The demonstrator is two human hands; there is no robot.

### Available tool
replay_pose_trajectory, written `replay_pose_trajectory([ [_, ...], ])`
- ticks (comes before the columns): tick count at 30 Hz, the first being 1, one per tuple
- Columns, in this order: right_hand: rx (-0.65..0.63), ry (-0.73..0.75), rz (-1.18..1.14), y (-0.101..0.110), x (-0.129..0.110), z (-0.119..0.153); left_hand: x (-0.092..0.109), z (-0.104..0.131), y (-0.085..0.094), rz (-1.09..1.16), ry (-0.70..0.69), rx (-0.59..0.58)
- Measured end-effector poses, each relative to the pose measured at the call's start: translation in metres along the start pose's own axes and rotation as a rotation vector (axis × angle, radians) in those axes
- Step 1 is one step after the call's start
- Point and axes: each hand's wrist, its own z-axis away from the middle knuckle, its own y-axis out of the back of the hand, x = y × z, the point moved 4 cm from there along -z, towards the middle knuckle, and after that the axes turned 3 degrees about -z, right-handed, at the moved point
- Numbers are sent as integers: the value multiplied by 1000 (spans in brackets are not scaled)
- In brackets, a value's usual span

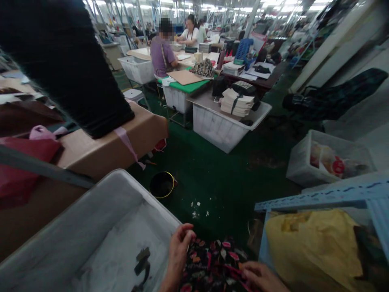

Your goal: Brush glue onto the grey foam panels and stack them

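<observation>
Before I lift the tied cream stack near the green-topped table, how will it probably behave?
The cream stack is probably quite heavy, as many layers lie packed together. The dark band around it should keep it mostly one block, but its uneven edges suggest outer layers could slip.

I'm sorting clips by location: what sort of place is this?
Probably a textile workshop: people at work tables, large white bins, and a tall stack of what looks like dark cloth.
</observation>
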Motion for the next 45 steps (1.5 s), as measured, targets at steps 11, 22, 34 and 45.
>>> replay_pose_trajectory([
  [11,-22,246,-279,198,-227,-190,160,-160,-247,206,-56,-103],
  [22,-361,325,-453,303,-415,-376,299,-328,-310,241,-129,218],
  [34,-491,301,-280,309,-619,-615,469,-582,-224,106,-144,190],
  [45,-935,417,-162,301,-826,-775,591,-773,-146,323,-275,206],
])
